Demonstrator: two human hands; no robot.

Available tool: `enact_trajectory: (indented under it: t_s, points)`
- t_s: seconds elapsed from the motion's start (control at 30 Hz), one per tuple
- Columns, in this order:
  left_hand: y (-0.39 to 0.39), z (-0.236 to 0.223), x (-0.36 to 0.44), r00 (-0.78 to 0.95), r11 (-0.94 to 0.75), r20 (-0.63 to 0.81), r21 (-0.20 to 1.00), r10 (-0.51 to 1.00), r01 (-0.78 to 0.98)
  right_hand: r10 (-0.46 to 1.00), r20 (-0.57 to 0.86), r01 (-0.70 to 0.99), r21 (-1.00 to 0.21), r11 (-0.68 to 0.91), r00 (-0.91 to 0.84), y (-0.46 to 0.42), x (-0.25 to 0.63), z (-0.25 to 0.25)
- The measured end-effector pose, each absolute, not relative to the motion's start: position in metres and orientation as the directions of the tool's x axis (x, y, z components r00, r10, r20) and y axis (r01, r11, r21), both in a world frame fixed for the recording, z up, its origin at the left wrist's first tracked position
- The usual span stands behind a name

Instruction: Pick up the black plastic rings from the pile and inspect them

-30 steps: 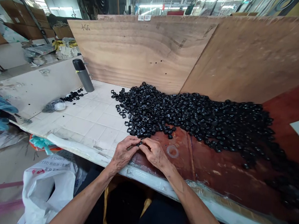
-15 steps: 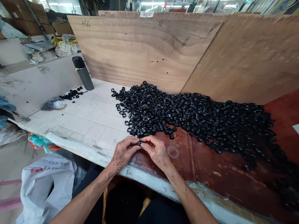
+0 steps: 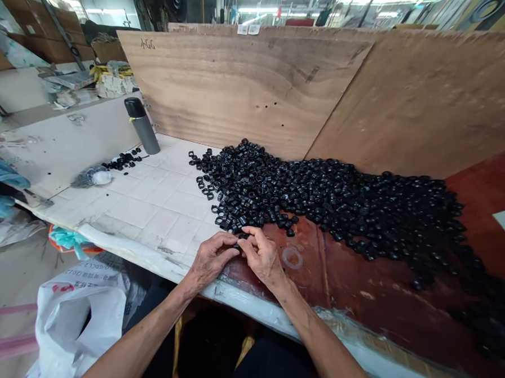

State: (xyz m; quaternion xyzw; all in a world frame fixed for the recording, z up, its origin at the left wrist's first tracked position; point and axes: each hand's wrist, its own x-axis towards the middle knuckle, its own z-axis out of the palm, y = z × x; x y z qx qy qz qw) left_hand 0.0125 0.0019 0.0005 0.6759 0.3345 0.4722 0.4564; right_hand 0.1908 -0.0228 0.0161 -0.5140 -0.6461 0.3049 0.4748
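My left hand (image 3: 210, 258) and my right hand (image 3: 261, 258) meet over the table's front part, fingertips almost touching. Pinched between them is a small black ring-shaped part (image 3: 236, 245), mostly covered by the fingers. The left thumb and forefinger close on its left side. On the other side my right thumb and fingers press against it, with some black showing near the right forefinger. Just beyond the hands spreads a large pile of black ring-shaped parts (image 3: 303, 186), reaching far to the right.
A grey bottle with a black cap (image 3: 142, 127) stands at the back left, near a few loose black pieces (image 3: 125, 160) and a clear plastic bag (image 3: 91, 176). Wooden boards (image 3: 241, 87) wall off the back. A white sack (image 3: 81, 310) hangs below the front edge.
My right fingers have shifted slightly, the forefinger lifting and curling over the thumb. The left hand stays almost in place, and the view has tilted a little.
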Motion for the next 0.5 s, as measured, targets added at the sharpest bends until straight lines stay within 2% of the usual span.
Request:
enact_trajectory:
  t_s: [0.1, 0.3, 0.5]
  points:
    - [0.0021, -0.0014, 0.0125, 0.273, -0.281, 0.276, 0.959, 0.921, -0.023, 0.958, 0.266, 0.311, -0.906, 0.286, -0.106, -0.0242, 0.1924, 0.0195]
    - [0.0018, -0.0025, 0.0124, 0.285, -0.228, 0.232, 0.973, 0.93, -0.048, 0.953, 0.303, 0.489, -0.831, 0.264, 0.0, -0.0224, 0.1932, 0.0187]
    - [0.0022, -0.0016, 0.0123, 0.255, -0.206, 0.214, 0.977, 0.943, -0.057, 0.957, 0.282, 0.424, -0.86, 0.283, -0.066, -0.0251, 0.1934, 0.0267]
